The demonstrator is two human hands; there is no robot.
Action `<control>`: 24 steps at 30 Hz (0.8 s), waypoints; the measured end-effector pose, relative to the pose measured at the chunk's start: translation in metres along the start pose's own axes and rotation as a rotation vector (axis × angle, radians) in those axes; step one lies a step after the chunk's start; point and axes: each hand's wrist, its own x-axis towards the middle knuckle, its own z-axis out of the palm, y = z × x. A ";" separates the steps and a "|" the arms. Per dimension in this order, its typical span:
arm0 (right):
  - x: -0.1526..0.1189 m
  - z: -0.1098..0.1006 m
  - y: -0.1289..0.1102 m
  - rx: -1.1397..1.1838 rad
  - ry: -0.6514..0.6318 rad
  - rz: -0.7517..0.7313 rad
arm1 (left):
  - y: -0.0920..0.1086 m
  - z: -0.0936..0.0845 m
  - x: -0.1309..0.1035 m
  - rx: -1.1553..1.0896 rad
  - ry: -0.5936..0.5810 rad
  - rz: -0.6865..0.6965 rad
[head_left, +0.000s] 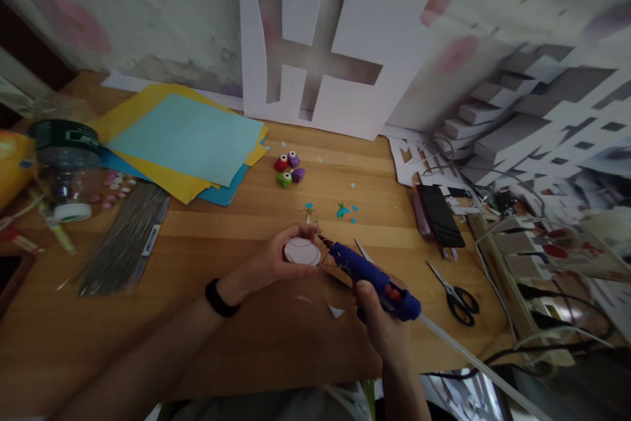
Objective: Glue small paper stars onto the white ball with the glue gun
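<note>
My left hand (283,253) is closed around a small white round disc (302,252) with a curved line on its face. In my right hand (382,319) is a blue hot glue gun (372,276), its nozzle pointing left at the disc's upper right edge. Whether the nozzle touches the disc I cannot tell. A long clear glue stick (473,358) trails from the gun's back end. Several small blue stars (345,211) lie just beyond my hands. White paper scraps (336,310) rest on the wood below the gun.
Black-handled scissors (458,299) and a dark phone (440,214) lie to the right, near a power strip (513,283) with cables. Coloured sheets (182,135), a bundle of thin wires (125,237) and a plastic bottle (69,165) are on the left. A white cut-out board (315,40) stands behind small beads (290,168).
</note>
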 end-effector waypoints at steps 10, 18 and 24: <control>-0.002 -0.002 0.000 -0.013 0.023 0.003 | 0.002 0.000 -0.002 0.012 0.023 -0.022; -0.003 -0.001 -0.004 0.016 0.006 0.025 | 0.003 0.001 -0.003 0.046 0.043 -0.025; -0.003 -0.002 -0.006 0.005 -0.039 -0.029 | 0.005 0.002 -0.003 0.084 0.054 0.001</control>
